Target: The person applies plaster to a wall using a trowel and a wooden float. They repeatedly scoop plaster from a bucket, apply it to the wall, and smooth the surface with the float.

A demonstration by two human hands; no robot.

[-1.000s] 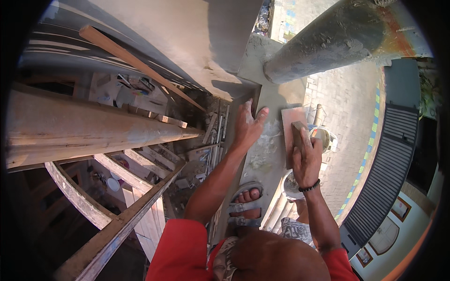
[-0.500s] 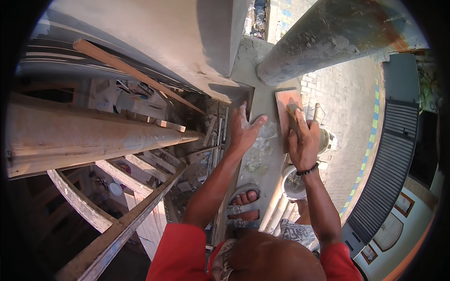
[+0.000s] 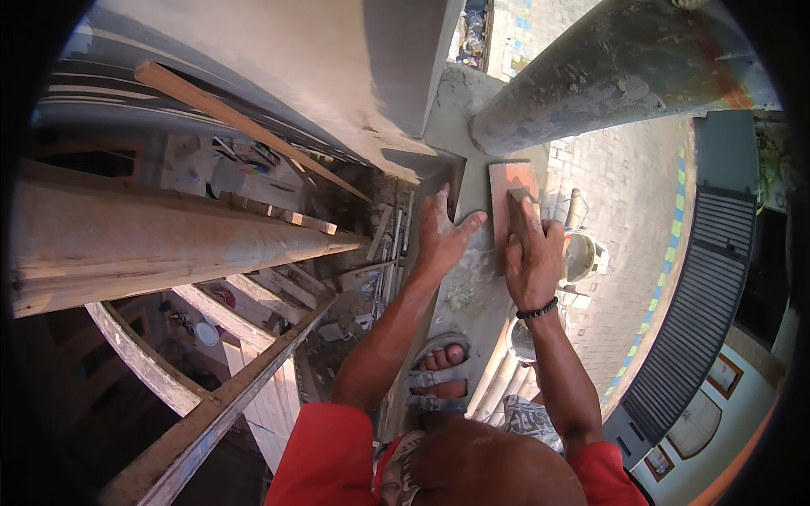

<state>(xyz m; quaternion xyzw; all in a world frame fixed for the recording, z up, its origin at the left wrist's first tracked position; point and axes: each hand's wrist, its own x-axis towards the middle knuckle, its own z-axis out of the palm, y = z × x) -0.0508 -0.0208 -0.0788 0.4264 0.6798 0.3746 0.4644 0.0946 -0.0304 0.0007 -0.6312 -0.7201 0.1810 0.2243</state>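
My right hand (image 3: 536, 260) grips the handle of a flat rectangular plastering float (image 3: 504, 179), its index finger stretched along the top. The float lies over the right part of a narrow grey cement ledge (image 3: 464, 316); whether its whole face touches the surface I cannot tell. My left hand (image 3: 443, 234) is open at the ledge's left edge, thumb apart, fingers toward the corner of the plastered wall (image 3: 396, 76). Nothing shows in it. My sandalled foot (image 3: 440, 371) stands on the ledge nearer to me.
A thick cement-smeared round post (image 3: 591, 84) rises beyond the float. Buckets (image 3: 582, 257) and bamboo poles (image 3: 494, 384) lie below on the right, above a paved street (image 3: 629, 253). To the left, a drop holds timber beams (image 3: 228, 396) and a large round pole (image 3: 169, 244).
My right hand has drawn the float a little to the left, farther over the ledge. My left hand stays at the edge. The view has shifted slightly.
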